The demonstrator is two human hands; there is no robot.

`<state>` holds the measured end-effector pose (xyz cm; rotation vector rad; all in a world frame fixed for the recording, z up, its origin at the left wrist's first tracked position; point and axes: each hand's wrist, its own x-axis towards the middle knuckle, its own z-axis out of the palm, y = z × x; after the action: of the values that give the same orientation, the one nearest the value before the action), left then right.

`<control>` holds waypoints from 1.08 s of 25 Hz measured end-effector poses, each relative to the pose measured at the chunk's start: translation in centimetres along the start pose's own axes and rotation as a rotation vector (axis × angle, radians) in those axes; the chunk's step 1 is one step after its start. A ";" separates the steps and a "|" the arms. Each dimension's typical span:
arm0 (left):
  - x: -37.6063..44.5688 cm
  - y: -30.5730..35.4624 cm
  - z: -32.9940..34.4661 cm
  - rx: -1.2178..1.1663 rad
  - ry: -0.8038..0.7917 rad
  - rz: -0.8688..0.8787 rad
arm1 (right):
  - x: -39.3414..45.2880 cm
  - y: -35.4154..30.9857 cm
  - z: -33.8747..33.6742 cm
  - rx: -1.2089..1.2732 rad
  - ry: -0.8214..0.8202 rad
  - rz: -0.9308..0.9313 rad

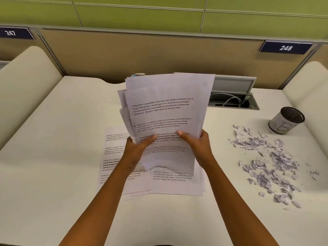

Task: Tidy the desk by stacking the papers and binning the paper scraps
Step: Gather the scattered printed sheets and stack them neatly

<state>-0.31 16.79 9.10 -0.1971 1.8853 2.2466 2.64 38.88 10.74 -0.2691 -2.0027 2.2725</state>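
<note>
An uneven bundle of printed papers (pixel 166 107) is held upright above the middle of the desk. My left hand (pixel 137 148) grips its lower left edge, thumb on the front sheet. My right hand (pixel 195 144) grips the lower right edge the same way. More printed sheets (pixel 174 183) lie flat on the desk under the bundle, spread to the left and right. A wide scatter of torn paper scraps (pixel 271 162) covers the desk on the right. Behind the scraps stands a small grey bin (pixel 285 122) marked with a letter B.
The white desk (pixel 53 157) has cream side dividers and a beige back panel with plates 247 and 248. An open cable hatch (pixel 232 98) with wires sits behind the bundle at the right. A small object (pixel 139 74) peeks over the bundle's top.
</note>
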 end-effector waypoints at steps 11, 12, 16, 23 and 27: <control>-1.0 2.6 1.2 0.109 -0.050 0.257 | -0.5 -2.3 -0.6 -0.030 -0.092 -0.108; -1.1 2.6 1.4 0.111 -0.041 0.260 | -0.7 -2.1 -0.4 -0.030 -0.096 -0.102; -1.2 3.0 1.9 0.083 0.030 0.242 | -0.8 -2.4 0.5 -0.021 -0.084 -0.110; -1.8 1.7 1.5 0.077 0.026 0.175 | -1.7 -0.5 0.1 -0.064 -0.084 -0.080; -1.7 1.9 1.5 0.059 0.052 0.183 | -2.0 -0.5 0.3 -0.025 -0.079 -0.101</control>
<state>0.92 17.86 11.61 -0.0769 2.0711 2.3171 4.47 38.24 11.41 -0.0787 -2.0331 2.2318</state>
